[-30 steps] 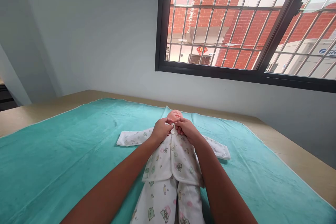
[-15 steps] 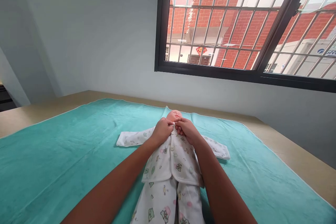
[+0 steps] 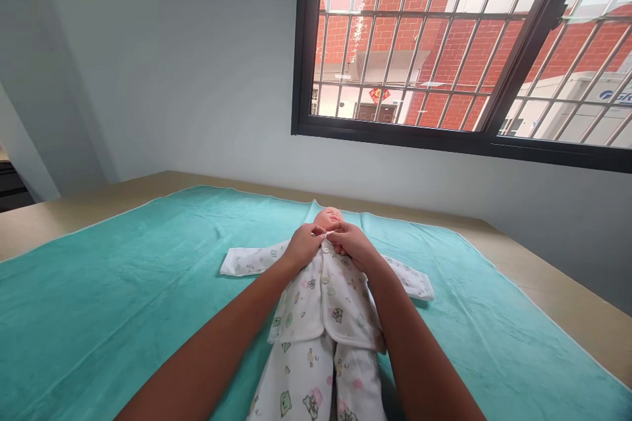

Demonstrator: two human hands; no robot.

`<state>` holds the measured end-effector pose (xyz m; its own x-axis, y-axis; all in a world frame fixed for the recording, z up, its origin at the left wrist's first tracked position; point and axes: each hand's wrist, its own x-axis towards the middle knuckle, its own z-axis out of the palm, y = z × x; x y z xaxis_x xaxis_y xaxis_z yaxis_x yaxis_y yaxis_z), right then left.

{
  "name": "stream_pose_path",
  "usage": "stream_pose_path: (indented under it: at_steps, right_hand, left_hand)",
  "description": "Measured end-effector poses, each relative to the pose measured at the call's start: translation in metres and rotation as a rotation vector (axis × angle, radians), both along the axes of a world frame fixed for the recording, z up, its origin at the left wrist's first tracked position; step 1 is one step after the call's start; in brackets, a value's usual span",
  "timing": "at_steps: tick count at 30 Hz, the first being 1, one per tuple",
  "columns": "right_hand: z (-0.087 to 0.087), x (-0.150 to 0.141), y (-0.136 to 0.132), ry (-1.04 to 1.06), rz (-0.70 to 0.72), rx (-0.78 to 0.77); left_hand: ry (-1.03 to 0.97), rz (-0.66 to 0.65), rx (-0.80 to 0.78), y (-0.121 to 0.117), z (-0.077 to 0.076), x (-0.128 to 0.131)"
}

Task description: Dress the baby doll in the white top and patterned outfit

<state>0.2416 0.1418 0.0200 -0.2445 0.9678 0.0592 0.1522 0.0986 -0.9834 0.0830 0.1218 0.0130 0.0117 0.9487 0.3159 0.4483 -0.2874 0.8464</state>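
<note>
A baby doll (image 3: 328, 216) lies on its back, head away from me, dressed in a white baby jacket (image 3: 303, 302) with small animal prints. Matching trousers (image 3: 301, 381) cover its legs. Both sleeves stretch out sideways. At the collar, just under the doll's chin, my left hand (image 3: 305, 245) pinches one side of the jacket's front edge. My right hand (image 3: 351, 243) pinches the other side, its fingertips nearly meeting the left ones. Buttons show down the front below my hands. Whatever lies between my fingertips is too small and covered to make out.
A turquoise blanket (image 3: 148, 276) spreads under the doll over a pale wooden table (image 3: 557, 289). Behind the table's far edge rises a grey wall (image 3: 197, 79) with a dark-framed, barred window (image 3: 395, 128).
My fingers have shifted slightly at the collar, both hands still pinching there. The doll and its clothes lie as before.
</note>
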Motion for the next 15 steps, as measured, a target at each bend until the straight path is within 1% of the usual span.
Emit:
stream_pose_path:
  at_steps: [6, 10, 12, 15]
  right_hand:
    - [-0.002, -0.002, 0.003, 0.021, -0.059, 0.007]
    - [-0.004, -0.004, 0.006, 0.034, -0.129, 0.029]
    - [-0.007, -0.005, 0.007, 0.027, -0.199, 0.060]
    - [-0.013, -0.001, 0.011, -0.004, -0.341, 0.149]
  left_hand:
    - [-0.012, 0.013, 0.005, 0.002, -0.005, 0.000]
    - [0.054, 0.065, 0.090, 0.003, -0.009, 0.001]
    - [0.098, 0.077, 0.136, 0.003, -0.012, -0.001]
    - [0.147, 0.044, 0.164, 0.007, -0.017, -0.006]
